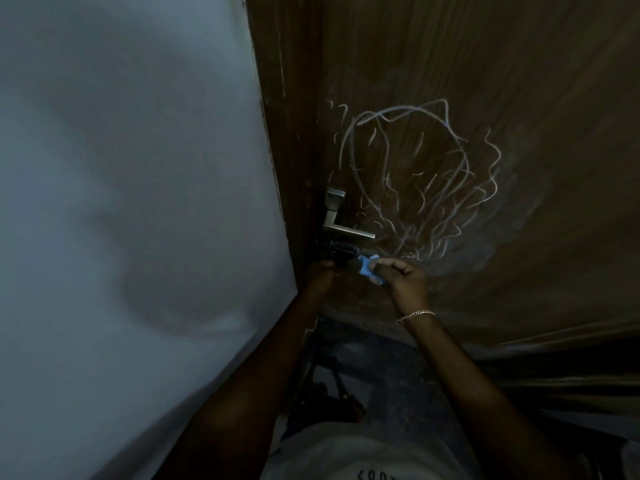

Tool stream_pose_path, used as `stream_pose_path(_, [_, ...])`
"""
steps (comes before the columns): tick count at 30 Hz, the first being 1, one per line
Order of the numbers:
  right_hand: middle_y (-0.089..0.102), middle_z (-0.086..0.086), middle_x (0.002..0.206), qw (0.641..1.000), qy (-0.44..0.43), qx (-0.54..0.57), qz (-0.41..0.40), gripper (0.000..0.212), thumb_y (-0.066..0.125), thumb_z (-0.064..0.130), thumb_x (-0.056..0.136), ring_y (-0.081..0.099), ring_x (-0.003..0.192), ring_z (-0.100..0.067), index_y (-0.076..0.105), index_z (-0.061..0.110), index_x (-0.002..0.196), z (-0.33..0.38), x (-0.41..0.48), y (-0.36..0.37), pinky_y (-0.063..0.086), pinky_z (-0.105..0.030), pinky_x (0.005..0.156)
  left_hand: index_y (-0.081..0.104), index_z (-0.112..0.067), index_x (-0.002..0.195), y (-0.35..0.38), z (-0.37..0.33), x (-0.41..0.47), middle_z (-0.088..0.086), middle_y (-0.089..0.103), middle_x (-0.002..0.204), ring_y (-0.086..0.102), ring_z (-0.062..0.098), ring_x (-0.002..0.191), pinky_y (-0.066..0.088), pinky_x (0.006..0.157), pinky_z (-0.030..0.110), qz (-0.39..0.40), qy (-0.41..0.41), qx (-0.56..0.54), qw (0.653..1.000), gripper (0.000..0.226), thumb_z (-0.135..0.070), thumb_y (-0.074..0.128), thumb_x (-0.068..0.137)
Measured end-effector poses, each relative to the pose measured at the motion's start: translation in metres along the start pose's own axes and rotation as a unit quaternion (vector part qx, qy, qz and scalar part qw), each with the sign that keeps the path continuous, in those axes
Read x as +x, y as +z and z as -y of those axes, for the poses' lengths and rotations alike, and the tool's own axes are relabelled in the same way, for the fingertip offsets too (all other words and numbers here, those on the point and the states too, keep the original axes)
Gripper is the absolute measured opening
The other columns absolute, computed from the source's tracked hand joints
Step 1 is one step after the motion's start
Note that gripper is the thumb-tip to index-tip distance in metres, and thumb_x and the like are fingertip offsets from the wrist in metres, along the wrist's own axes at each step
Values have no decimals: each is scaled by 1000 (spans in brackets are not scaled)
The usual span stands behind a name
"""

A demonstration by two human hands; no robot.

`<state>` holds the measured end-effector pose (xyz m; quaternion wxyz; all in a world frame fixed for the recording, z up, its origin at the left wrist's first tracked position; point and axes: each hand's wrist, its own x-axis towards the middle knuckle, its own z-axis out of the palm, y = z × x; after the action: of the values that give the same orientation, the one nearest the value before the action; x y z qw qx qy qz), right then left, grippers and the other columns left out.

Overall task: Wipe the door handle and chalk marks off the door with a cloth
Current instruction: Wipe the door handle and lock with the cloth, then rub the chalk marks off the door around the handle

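A brown wooden door (pixel 485 81) fills the right side. White chalk marks (pixel 422 178) loop across it to the right of a silver lever handle (pixel 346 230). Below the handle sits a dark lock fitting (pixel 341 252). My right hand (pixel 403 278) grips a blue cloth (pixel 472 268) against the door just under the handle's free end. My left hand (pixel 320 275) is at the door's edge below the lock; shadow hides its fingers.
A pale grey wall (pixel 138 168) runs along the left, meeting the door frame (pixel 277 133). A dark floor (pixel 374 368) shows below, between my arms. A thin chain bracelet (pixel 415 315) circles my right wrist.
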<state>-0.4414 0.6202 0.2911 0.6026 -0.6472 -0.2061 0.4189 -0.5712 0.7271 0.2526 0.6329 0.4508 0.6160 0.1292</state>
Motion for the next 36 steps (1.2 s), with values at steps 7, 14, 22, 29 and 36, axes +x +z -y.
stream_pose_path(7, [70,2,106,972,-213,-98,-1,36,78,2,81,70,99,-9,68,10,115,83,-15,15,58,-21,81,69,-11,107,-27,-40,-49,11,70,113,66,10,87,51,70,15,17,167,18,986,17,-14,54,102])
stream_pose_path(14, [61,2,108,787,-518,-318,-107,19,68,13,91,56,93,3,72,11,109,182,-7,54,47,-8,80,72,-30,84,-58,-102,-104,-2,76,91,73,19,91,58,88,37,-46,334,-3,942,19,-24,60,97])
stream_pose_path(22, [60,-19,114,652,-572,-489,-96,33,66,1,88,61,94,-29,63,-2,122,214,23,109,57,-37,73,72,-29,88,-68,-122,-137,-8,77,89,75,9,85,60,82,29,-66,400,-36,913,22,-17,58,99])
stream_pose_path(29, [58,-15,110,662,-581,-453,-138,34,62,6,87,59,89,-26,61,2,121,216,32,99,53,-32,70,74,-20,94,-74,-117,-138,-3,77,89,76,13,85,61,81,32,-87,387,-55,916,18,-16,58,100])
stream_pose_path(36, [56,-18,118,681,-518,-513,-67,33,64,4,89,58,99,-28,61,0,122,192,14,98,58,-40,77,74,-19,97,-70,-122,-143,-2,77,90,76,9,82,60,76,25,-78,393,-60,914,18,-17,57,100])
